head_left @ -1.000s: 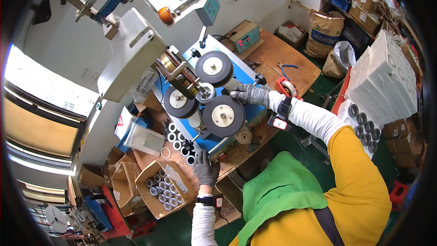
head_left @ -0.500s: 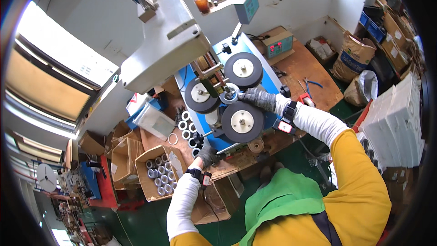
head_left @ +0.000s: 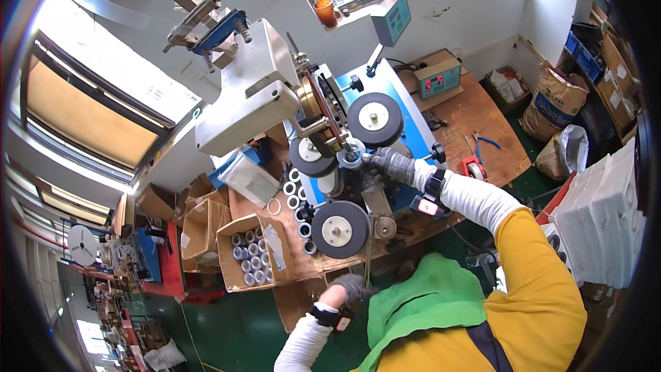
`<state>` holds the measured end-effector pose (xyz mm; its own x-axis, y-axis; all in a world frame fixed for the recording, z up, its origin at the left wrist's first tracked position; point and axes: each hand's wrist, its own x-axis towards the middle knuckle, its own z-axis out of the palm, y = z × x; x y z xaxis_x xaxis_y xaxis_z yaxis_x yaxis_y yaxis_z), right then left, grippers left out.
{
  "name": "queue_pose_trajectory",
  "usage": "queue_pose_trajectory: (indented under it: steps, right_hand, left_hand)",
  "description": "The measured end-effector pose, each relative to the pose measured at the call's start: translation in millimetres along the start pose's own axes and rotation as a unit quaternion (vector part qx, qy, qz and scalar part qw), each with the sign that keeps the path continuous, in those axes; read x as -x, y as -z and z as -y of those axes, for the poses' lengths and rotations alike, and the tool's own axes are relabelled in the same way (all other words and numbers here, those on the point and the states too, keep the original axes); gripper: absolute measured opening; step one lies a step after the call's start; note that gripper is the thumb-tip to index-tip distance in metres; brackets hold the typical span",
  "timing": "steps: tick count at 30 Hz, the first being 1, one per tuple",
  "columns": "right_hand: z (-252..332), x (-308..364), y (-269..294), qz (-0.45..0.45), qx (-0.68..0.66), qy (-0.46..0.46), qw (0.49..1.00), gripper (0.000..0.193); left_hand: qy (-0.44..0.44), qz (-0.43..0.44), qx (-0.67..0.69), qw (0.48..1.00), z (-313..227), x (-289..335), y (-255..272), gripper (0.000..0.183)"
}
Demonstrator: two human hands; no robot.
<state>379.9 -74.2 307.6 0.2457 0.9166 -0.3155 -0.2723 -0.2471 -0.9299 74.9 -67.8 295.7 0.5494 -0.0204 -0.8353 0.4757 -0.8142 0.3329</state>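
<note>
My right hand (head_left: 391,164), in a dark grey glove, reaches into the winding machine. Its fingertips close on the edge of a pale ring (head_left: 352,154), which sits beside the machine's head (head_left: 322,111). Around that ring stand two black rollers with white hubs, an upper right roller (head_left: 374,120) and a left roller (head_left: 311,158) partly covered by the head. A third, front roller (head_left: 340,229) is swung out toward me, apart from the ring. Below it, at the table's front edge, my left hand (head_left: 350,288) is gloved and curled closed; what it grips is hidden.
A cardboard box (head_left: 256,285) of wound rings stands left, near several loose rings (head_left: 292,202) on the table. Blue pliers (head_left: 487,142), a red tape dispenser (head_left: 472,168) and a control box with a lit display (head_left: 439,83) lie right. White foam stacks (head_left: 593,213) stand far right.
The front roller has swung toward me, away from the ring. My left hand has moved down and right, toward my body. My right hand stays at the ring. The whole view has shifted slightly.
</note>
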Motion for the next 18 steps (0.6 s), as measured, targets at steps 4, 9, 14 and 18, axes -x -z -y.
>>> queue_pose_trajectory:
  steps: [4,9,14,18]
  right_hand:
    - [13,14,-8,0.005,-0.074,-0.025,0.997,0.029]
    - [12,14,-8,-0.034,-0.004,0.022,0.999,0.031]
    - [16,12,-12,-0.081,0.117,0.03,0.989,0.036]
    - [49,12,0,-0.139,0.261,0.141,0.945,0.027]
  left_hand:
    - [-0.252,-0.299,0.495,0.776,-29,34,76,0.035]
    - [-0.203,-0.286,0.776,0.525,-31,-27,179,0.027]
    - [-0.184,-0.173,0.919,0.304,1,-109,199,0.023]
    - [-0.204,-0.236,0.88,0.36,-17,-102,197,0.023]
